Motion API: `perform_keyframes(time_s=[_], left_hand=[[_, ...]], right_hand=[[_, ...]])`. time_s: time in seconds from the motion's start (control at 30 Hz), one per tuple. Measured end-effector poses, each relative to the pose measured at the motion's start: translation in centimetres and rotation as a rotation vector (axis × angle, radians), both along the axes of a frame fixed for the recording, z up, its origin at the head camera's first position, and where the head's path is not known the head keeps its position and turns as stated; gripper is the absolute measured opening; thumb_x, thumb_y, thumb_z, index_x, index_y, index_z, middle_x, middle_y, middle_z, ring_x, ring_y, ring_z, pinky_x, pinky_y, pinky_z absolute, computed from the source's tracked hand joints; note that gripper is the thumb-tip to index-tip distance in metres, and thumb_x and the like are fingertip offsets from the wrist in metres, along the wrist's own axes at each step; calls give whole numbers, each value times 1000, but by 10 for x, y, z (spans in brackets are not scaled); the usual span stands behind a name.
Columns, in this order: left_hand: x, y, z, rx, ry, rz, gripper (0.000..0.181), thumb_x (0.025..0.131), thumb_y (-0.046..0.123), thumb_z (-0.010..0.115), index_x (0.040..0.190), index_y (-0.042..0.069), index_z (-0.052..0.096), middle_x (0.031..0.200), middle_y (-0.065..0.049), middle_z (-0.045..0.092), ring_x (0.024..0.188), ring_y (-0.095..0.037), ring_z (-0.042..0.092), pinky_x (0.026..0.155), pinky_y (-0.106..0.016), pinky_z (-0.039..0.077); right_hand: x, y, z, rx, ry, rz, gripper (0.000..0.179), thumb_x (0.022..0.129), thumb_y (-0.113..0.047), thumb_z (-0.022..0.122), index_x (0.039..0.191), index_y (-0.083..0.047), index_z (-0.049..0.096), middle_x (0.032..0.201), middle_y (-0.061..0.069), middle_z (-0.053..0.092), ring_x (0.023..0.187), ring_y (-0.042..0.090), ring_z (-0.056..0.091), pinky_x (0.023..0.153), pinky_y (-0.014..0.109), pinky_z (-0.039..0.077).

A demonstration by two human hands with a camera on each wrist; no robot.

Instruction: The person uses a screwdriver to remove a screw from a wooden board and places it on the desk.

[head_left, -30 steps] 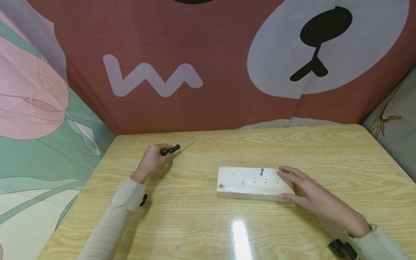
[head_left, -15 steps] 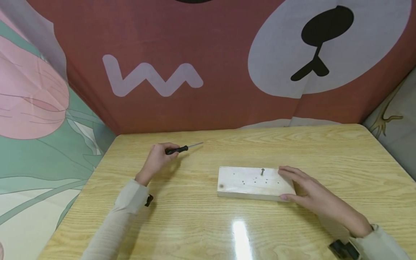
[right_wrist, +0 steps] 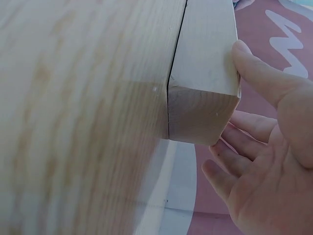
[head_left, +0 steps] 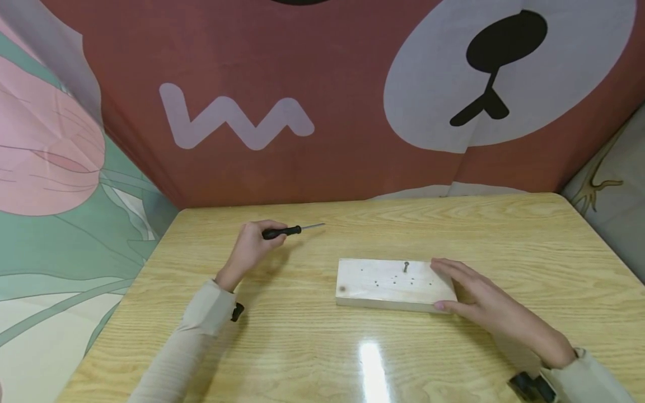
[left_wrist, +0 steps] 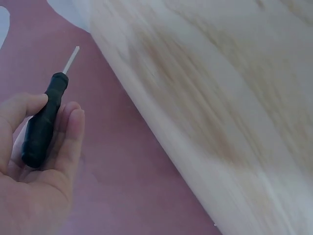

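In the head view my left hand (head_left: 250, 246) pinches a black-handled screwdriver (head_left: 283, 232) above the back left of the table, its thin metal shaft pointing right. The left wrist view shows the thumb and fingers around the black handle (left_wrist: 44, 125). A pale wooden block (head_left: 355, 285) with several small holes lies flat, right of centre. One screw (head_left: 406, 267) stands up from its top near the far edge. My right hand (head_left: 486, 302) holds the block's right end, thumb at the near edge and fingers at the far edge. The right wrist view shows the thumb (right_wrist: 249, 56) against the block.
The wood-grain table (head_left: 282, 347) reaches back to a red printed cloth (head_left: 262, 173). A green and pink cloth (head_left: 50, 240) hangs on the left. Dark wrist devices sit at both sleeves, and a light glare lies on the table's front middle.
My left hand has moved right with the screwdriver, towards the block, and the shaft has turned from slanting upward to nearly level. The right hand and block have stayed put.
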State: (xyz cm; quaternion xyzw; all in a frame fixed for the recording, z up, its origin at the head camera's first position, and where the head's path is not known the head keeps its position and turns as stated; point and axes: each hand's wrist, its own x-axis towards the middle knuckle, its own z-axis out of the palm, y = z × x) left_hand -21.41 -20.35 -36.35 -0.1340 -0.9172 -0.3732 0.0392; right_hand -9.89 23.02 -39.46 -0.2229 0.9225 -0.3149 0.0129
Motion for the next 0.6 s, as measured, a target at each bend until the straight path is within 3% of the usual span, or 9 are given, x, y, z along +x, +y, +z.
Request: perform_keyframes(time_s=[0.17,0.4,0.6], left_hand=[[1,3,0,29,-3,-9,21,92,11,71,112,7,75,103,-17,74,58,-20,59,47,-21,45],[2,5,-1,91,32,-39,19,90,10,73,109,8,76,103,-16,74,56,-14,56,47,-21,45],[4,9,0,143,41,-34,19,89,10,74,107,10,76,101,-15,75,57,-12,58,46,-21,46]], right_hand=[[0,0,-1,11,27,1,69,90,-34,73,145,-2,46,149,19,45,134,43,45,97,59,45],[-3,1,-1,14,6,-6,71,88,-33,74,145,0,46,149,23,44,135,47,43,99,65,43],[-1,0,0,9,8,-4,70,90,-34,73,146,-1,45,150,20,44,135,44,44,98,63,44]])
